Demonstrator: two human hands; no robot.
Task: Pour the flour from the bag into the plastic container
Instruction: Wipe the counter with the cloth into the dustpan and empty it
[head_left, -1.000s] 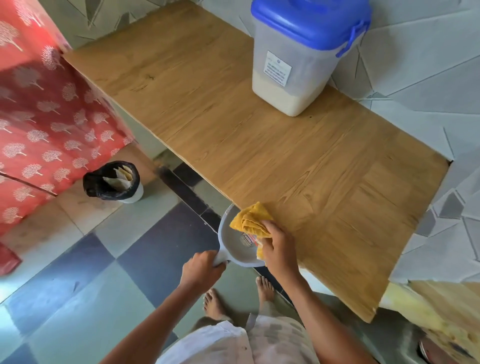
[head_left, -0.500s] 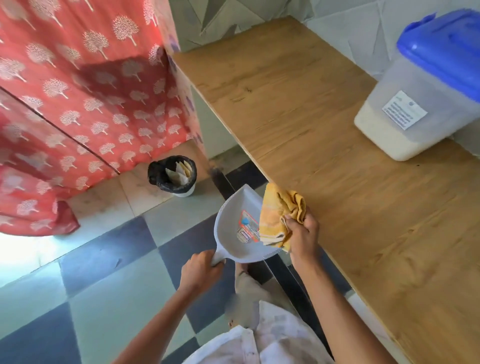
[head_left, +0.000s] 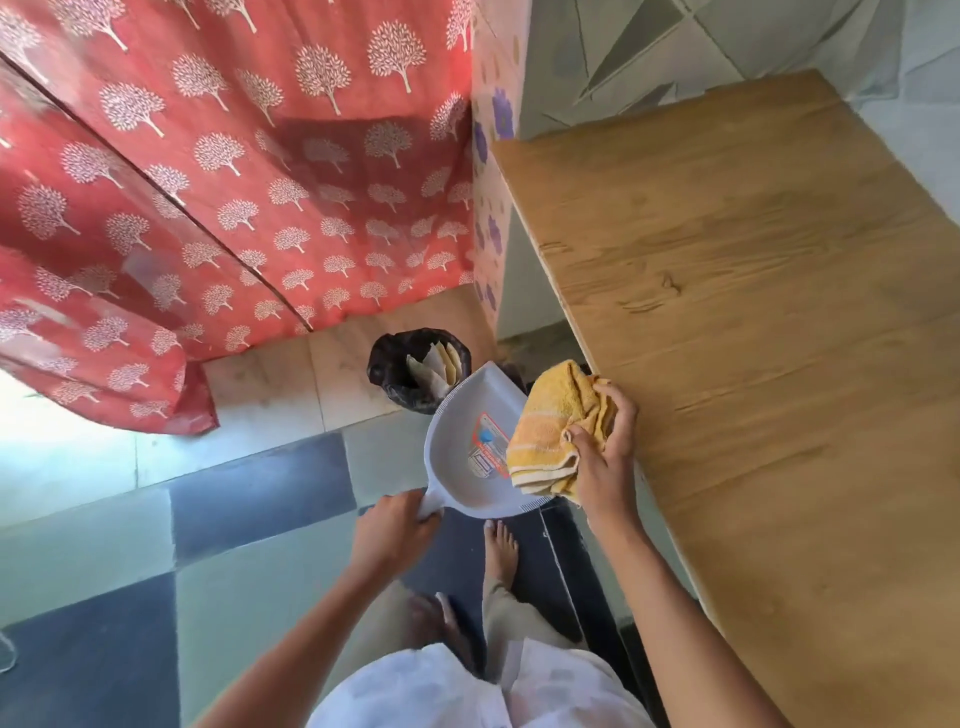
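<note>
My left hand (head_left: 392, 535) grips the handle of a pale grey dustpan (head_left: 460, 457), held level beside the wooden table's left edge. My right hand (head_left: 602, 447) clutches a bunched yellow cloth (head_left: 553, 426) over the pan's right side, against the table edge. A red and blue label shows inside the pan. The plastic container and the flour bag are out of view.
The wooden table (head_left: 779, 364) fills the right side. A small bin with a black liner (head_left: 410, 369) holding paper stands on the floor just beyond the dustpan. A red tree-print curtain (head_left: 234, 182) hangs at the left. My bare feet stand on the checkered floor (head_left: 249, 488).
The view has swung left, so the blue-lidded container has left the frame. Dustpan and cloth have come away from the table edge and now sit close to the bin.
</note>
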